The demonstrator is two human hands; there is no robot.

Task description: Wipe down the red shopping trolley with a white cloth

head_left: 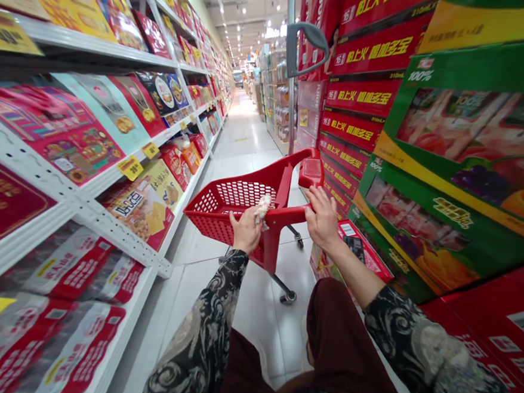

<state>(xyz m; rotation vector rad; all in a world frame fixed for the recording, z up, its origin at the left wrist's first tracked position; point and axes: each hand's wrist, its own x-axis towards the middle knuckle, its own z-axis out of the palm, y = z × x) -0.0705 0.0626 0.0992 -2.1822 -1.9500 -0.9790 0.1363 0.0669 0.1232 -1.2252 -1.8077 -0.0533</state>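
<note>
one red cart [273,246] stood in the aisle [239,129]: left hand [247,230] pinched a crumpled white cloth [263,206], right hand [321,217] curled over the handle [294,215]. cart looked stiff, light, likely to roll; handle seemed the best hold. basket [206,216] had perforated walls; something dark [354,249] sat in or on a low box [382,267], unclear.

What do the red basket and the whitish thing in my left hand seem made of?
The red basket looks like hard, smooth plastic, with regular holes and a slight sheen. The whitish wad in your left hand looks soft and matte, perhaps cloth or tissue, given its crumpled folds.
</note>
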